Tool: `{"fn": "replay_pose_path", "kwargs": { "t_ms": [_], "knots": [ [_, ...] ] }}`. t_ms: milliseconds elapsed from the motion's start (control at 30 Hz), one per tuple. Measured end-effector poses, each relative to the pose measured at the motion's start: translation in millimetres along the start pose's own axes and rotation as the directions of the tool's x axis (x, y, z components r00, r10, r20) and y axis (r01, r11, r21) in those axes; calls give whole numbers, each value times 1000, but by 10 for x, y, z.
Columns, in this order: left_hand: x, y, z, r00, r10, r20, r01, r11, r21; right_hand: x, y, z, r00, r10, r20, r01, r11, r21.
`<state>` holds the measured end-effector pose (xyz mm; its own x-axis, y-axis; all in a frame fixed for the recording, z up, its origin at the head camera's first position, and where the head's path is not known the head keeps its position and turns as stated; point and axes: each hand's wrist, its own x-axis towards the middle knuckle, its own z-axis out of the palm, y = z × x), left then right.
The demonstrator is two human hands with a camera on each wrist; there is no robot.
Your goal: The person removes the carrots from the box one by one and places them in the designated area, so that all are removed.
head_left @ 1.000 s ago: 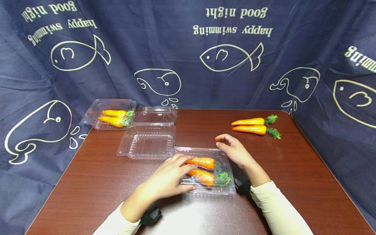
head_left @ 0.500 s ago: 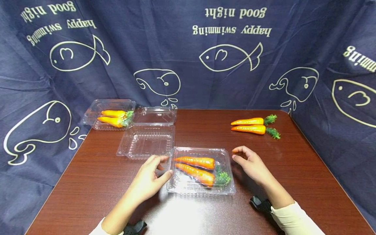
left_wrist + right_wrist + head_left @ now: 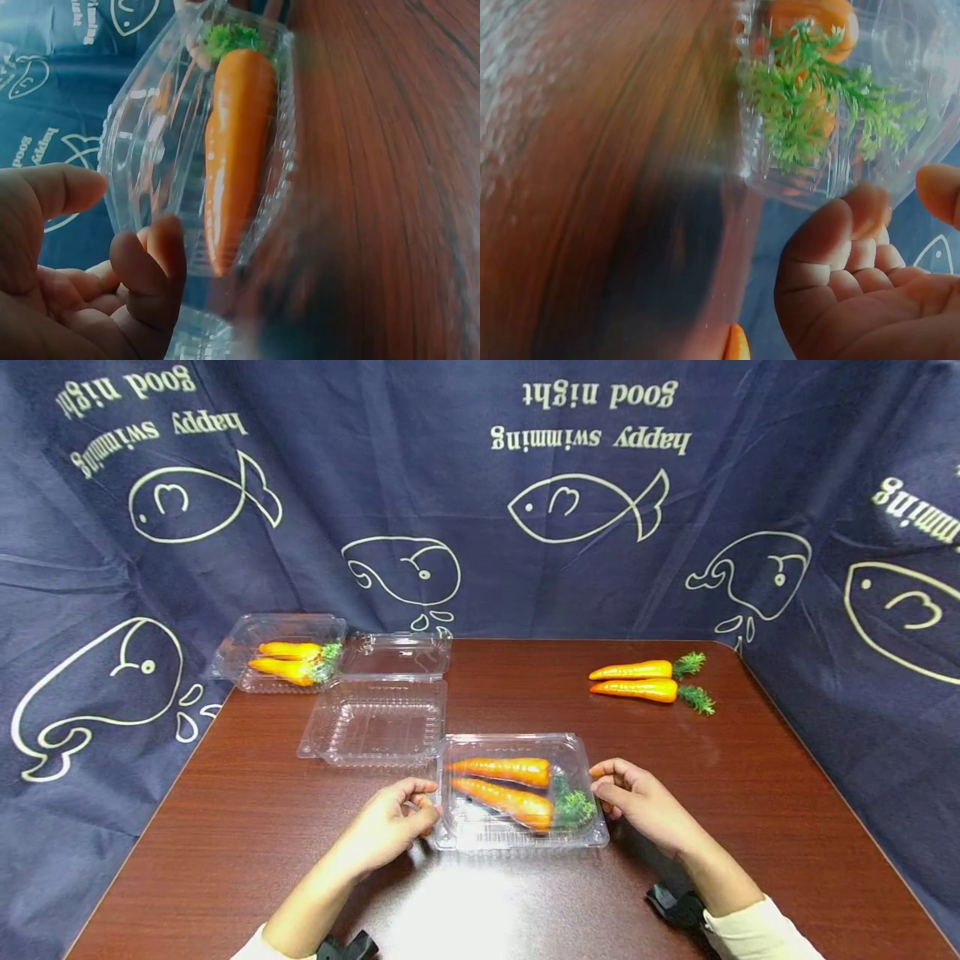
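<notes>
Clear plastic box (image 3: pixel 495 837), with two carrots (image 3: pixel 506 800) inside, lies between the left grip (image 3: pixel 381 827) and the right grip (image 3: pixel 639 800), which have just moved in to its short ends and shifted it slightly; two-ended handling now appears established. Each grip is narrowed to a small gap, thumb and curled fingers appearing to pinch the end edge, though firmness cannot be confirmed. Beyond the left grip, an open box (image 3: pixel 371 727) sits just beside the far corner, limiting travel; wider worktop (image 3: pixel 738 827) extends outward from the right grip, loose carrots (image 3: pixel 637 690) well beyond.
</notes>
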<state>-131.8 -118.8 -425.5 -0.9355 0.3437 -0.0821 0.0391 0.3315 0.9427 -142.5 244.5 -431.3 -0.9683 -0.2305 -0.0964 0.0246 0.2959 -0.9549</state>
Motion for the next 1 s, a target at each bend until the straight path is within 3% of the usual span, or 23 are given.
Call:
{"fn": "replay_pose_path", "kwargs": {
  "t_ms": [267,433,600,900,1000],
  "knots": [
    [121,-34,147,998,-26,-59,17,989,-149,46,3,16,997,18,-75,-12,996,86],
    [155,-44,186,995,-15,-102,-1,989,-149,58,-17,29,991,22,-130,-11,997,82],
    [189,-45,188,996,-41,-77,28,987,-158,58,-19,46,987,10,-160,2,997,79],
    [250,-70,192,996,-85,-14,78,962,-261,109,-24,145,976,-6,-217,24,996,80],
    [279,-78,208,996,-87,-29,76,960,-269,117,-21,171,976,1,-216,15,997,73]
  ]
}}
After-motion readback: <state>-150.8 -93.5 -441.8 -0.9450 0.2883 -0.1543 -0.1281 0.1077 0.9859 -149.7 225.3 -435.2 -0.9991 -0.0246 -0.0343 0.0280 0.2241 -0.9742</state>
